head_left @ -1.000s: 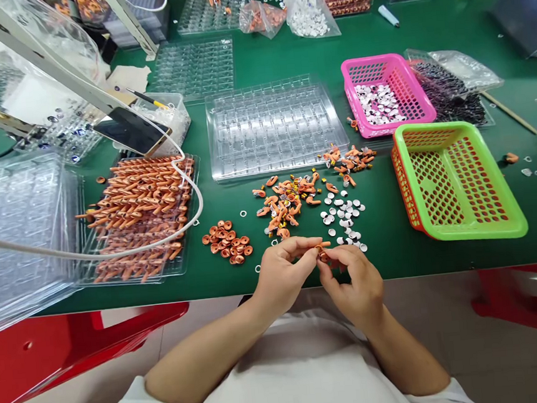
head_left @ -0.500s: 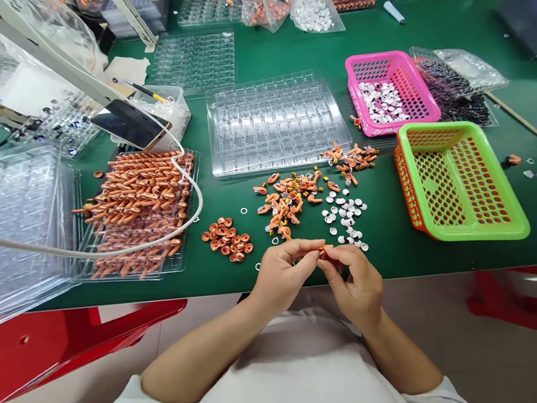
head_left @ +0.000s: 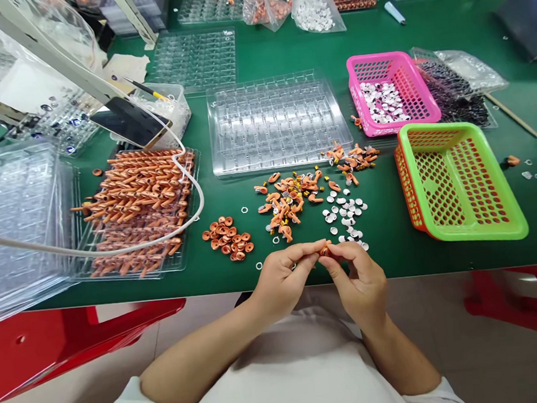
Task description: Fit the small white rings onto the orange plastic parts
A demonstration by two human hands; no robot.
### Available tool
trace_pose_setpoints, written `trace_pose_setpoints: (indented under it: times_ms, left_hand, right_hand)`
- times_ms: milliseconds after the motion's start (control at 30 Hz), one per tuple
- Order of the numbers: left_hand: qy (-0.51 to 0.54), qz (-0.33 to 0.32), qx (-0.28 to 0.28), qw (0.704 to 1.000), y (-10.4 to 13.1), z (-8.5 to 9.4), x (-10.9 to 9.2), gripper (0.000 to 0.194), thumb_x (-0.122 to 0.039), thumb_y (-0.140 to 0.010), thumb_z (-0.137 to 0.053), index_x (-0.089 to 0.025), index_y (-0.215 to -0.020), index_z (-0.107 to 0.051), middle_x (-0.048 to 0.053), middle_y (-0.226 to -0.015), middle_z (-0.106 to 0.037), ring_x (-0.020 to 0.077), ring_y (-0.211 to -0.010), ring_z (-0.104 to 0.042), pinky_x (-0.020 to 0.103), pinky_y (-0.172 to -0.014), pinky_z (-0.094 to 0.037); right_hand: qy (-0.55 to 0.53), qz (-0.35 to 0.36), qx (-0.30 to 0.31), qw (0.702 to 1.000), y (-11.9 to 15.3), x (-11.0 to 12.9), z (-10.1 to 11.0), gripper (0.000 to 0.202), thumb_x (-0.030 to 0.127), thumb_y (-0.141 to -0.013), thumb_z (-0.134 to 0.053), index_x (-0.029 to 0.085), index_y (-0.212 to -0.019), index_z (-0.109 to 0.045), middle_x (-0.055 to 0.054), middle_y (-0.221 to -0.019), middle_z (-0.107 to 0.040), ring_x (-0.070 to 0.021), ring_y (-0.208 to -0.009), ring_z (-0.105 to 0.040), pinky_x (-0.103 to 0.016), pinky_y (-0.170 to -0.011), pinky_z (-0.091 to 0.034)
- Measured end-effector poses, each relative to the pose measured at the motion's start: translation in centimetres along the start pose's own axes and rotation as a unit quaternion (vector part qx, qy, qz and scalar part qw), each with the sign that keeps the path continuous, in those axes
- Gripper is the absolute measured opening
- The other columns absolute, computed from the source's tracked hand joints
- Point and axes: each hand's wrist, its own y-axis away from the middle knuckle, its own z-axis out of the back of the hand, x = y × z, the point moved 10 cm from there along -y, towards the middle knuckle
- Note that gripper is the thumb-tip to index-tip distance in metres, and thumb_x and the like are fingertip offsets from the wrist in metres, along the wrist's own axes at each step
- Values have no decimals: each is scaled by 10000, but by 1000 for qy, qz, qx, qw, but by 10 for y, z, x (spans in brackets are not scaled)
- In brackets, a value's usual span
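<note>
Between my two hands, near the table's front edge, is a small orange-brown plastic part (head_left: 324, 252). My left hand (head_left: 282, 278) pinches it from the left with thumb and forefinger. From the right, the thumb and forefinger of my right hand (head_left: 357, 278) close on the same part; its shape is mostly covered by the fingertips. Just beyond the hands lies a heap of orange curved pieces with yellow and silvery bits (head_left: 290, 203). White round discs (head_left: 344, 210) are scattered to its right. Copper-coloured cup-shaped caps (head_left: 228, 237) lie in a pile to the left.
A clear moulded tray (head_left: 278, 122) sits behind the heaps. At right stand a green basket (head_left: 516, 205) and a pink basket (head_left: 429, 103) with white pieces. At left, a tray of orange stems (head_left: 141, 200) lies under a white cable (head_left: 197, 195), near a phone (head_left: 132, 122).
The part between my fingertips has turned slightly and shows more of its rounded side. My right hand has shifted a little to the right; both hands keep their pinch.
</note>
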Motion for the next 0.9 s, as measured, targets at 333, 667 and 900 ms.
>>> trace_pose_setpoints:
  times_ms: [333, 667, 900]
  left_hand:
    - [-18, -25, 11, 999, -7, 8, 0, 82, -173, -806, -724, -171, -857, -788, 47, -840, -789, 173, -790, -734, 267, -769, -591]
    - [-129, -239, 42, 962, 0, 0, -35, 118, -123, -811, -732, -182, -910, -757, 106, -1024, -752, 181, -898, -731, 278, -789, -594]
    - [-187, -349, 75, 915, 13, -9, -57, 125, -109, -860, -673, -168, -966, -702, 96, -934, -745, 146, -851, -721, 221, -732, -592]
  right_hand:
    - [-239, -181, 94, 949, 4, -31, -16, 158, 189, -862, -704, 281, -990, -711, 10, -893, -699, -115, -700, -683, -225, -649, -602]
    - [-362, -230, 120, 895, 9, -39, -25, 142, 197, -822, -749, 260, -947, -726, 0, -845, -676, -119, -697, -639, -233, -611, -588]
    - [-405, -204, 156, 878, 7, -32, -27, 184, 156, -852, -711, 265, -1000, -724, -15, -900, -635, -133, -789, -639, -245, -678, -568]
